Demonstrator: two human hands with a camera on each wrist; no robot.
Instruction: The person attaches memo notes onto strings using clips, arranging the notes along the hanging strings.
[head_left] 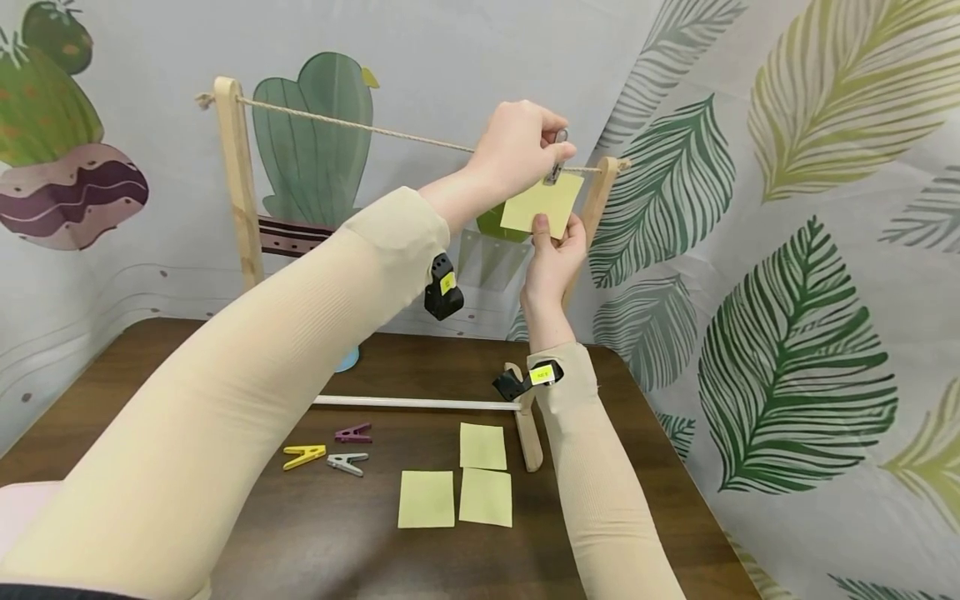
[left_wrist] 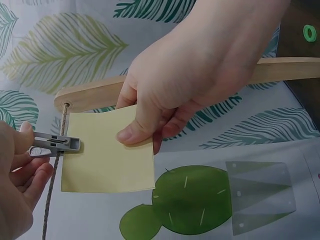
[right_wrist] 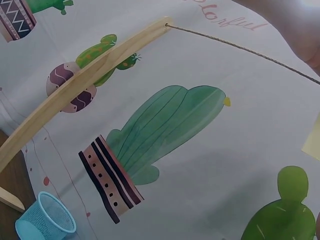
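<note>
My left hand [head_left: 513, 146] pinches the handles of a grey clothespin [left_wrist: 57, 143] at the rope [head_left: 360, 127], close to the right wooden post [head_left: 597, 193]. In the left wrist view the clothespin's jaws lie over the edge of a yellow sticky note [head_left: 542, 205], beside the rope. Below, my right hand [head_left: 555, 265] holds the note's lower edge, with the thumb on its front face. Only a corner of the note [right_wrist: 313, 140] shows at the right of the right wrist view. Whether the jaws press on both rope and note I cannot tell.
Three yellow sticky notes [head_left: 426, 500] lie on the brown table [head_left: 315, 533]. Left of them are purple [head_left: 353, 433], yellow [head_left: 303, 455] and pale grey [head_left: 347, 463] clothespins. A white bar [head_left: 420, 404] crosses the stand low down. A blue mesh cup [right_wrist: 47, 220] stands behind.
</note>
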